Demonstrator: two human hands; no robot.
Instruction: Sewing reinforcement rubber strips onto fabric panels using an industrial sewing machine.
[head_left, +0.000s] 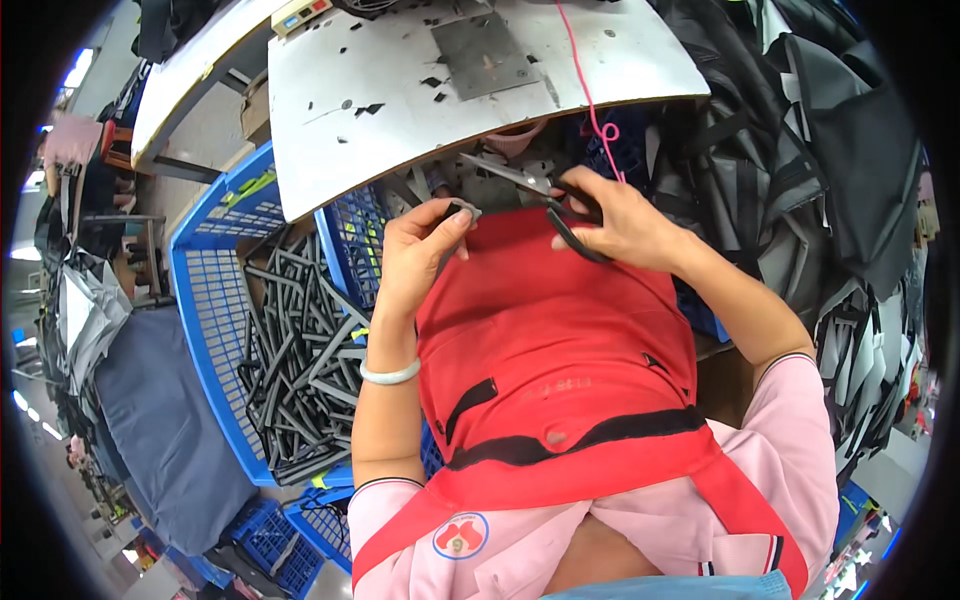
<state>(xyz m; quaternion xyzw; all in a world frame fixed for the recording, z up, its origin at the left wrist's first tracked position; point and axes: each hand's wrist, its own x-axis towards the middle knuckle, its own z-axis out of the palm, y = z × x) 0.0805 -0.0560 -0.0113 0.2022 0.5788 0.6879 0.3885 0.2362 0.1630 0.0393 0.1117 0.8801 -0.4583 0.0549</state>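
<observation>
I'm watching the left hand [428, 240] pinching a small dark piece [466, 207] between thumb and finger, and the right hand [630, 222] holding black-handled scissors [538, 184]. For a neat snip, I'm thinking the pinch should be tight, with fingertips kept away from the blades, and the scissors lined up before squeezing. The blades are pointing past the piece, not touching it, and the handles are sitting spread in the right hand. The left forearm is reaching nearly straight ahead; the right one is slanting in, its elbow sticking out. Both hands are hovering near the red apron [560, 310] and white table [400, 140]. Leftward, a blue basket [205, 310] is holding many dark strips [300, 350].
</observation>
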